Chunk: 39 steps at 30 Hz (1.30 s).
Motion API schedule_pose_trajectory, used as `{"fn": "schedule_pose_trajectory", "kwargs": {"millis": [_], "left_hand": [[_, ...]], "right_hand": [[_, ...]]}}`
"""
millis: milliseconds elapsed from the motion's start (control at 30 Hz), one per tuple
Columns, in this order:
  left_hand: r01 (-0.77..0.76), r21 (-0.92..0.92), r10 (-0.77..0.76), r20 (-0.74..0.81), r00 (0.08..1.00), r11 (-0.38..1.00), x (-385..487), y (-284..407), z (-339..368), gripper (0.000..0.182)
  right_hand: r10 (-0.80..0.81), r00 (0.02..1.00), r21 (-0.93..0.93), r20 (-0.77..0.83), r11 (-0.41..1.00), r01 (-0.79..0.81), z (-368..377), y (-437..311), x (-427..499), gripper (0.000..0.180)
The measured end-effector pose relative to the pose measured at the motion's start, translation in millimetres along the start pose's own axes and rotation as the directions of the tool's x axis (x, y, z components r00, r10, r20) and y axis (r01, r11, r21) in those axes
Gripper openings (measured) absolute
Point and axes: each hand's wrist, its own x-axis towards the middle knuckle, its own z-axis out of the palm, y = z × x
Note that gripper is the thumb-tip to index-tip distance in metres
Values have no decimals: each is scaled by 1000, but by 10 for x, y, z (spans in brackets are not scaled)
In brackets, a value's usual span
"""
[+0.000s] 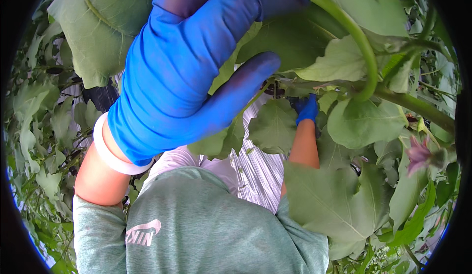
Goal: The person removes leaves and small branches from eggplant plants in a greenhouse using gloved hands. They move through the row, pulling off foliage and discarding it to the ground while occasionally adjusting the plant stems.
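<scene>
My left hand (191, 78), in a blue disposable glove, is raised close to the camera among eggplant leaves. Its thumb stands apart from the bent fingers, and nothing shows between them. Some fingers run past the top edge. The fingertips are blurred beside a thick curved green stem (363, 49); whether they touch it is unclear. Lower down and farther off, my right hand (308, 108), also blue-gloved, reaches in among the foliage. Leaves and shadow hide its fingers, so any hold is hidden. A broad leaf (335, 200) covers part of the right forearm.
A large leaf (107, 26) hangs at upper left. At right, a woody branch (416, 106) crosses near a purple eggplant flower (420, 156). Silvery ground sheeting (258, 174) shows beside my legs. Dense foliage (44, 126) lines the left side.
</scene>
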Motion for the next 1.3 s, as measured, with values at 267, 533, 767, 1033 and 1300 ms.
{"fn": "schedule_pose_trajectory", "kwargs": {"millis": [267, 533, 767, 1033, 1300], "left_hand": [[-14, 2, 14, 24, 1000, 1000, -3, -27, 18, 42], [-36, 8, 36, 30, 999, 999, -31, -21, 7, 42], [-43, 10, 42, 27, 999, 999, -68, -29, -58, 42], [-60, 6, 59, 25, 998, 998, -80, 5, -43, 41], [-98, 50, 95, 56, 994, 994, -158, -19, -112, 41]], "right_hand": [[-8, 1000, 24, -4, 1000, 8, 360, 215, -160, 50], [-11, 999, -135, 44, 991, 17, 421, -10, -677, 45], [327, 925, -783, 192, 620, -57, 533, -647, -1968, 41], [181, 833, -827, 523, 343, 446, 415, -474, -2489, 29], [38, 898, -857, 439, -280, 432, 821, 211, -1320, 37]]}}
